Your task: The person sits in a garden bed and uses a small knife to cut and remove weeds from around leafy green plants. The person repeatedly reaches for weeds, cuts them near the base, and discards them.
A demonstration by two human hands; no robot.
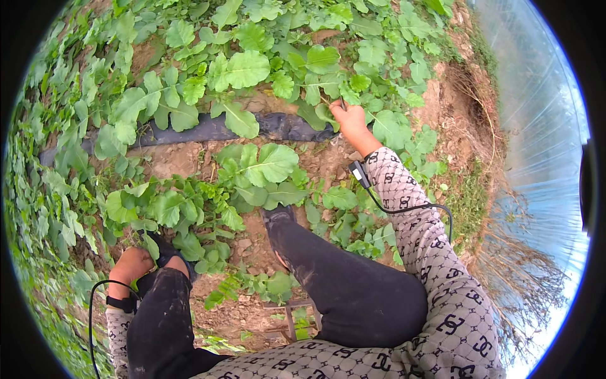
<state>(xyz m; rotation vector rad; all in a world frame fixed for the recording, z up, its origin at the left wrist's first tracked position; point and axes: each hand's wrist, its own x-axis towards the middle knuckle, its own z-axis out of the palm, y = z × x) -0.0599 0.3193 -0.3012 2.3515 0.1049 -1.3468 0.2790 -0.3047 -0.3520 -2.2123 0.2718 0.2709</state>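
My right hand reaches forward among leafy green plants, its fingers closed around a small dark tool whose far part is hidden by leaves. A thin pale stem lies beside the fingertips. Down at the left, my left hand hangs beside my left shin and shoe, near low leaves; its fingers are mostly hidden, so what it touches cannot be seen. A black irrigation hose, flat and wide, runs across the soil between the plant rows and ends near my right hand.
Both knees are bent, with my shoes among the plants. A small stool frame stands beneath me. Black cables run along both sleeves. Dry brush and a translucent plastic sheet wall line the right side.
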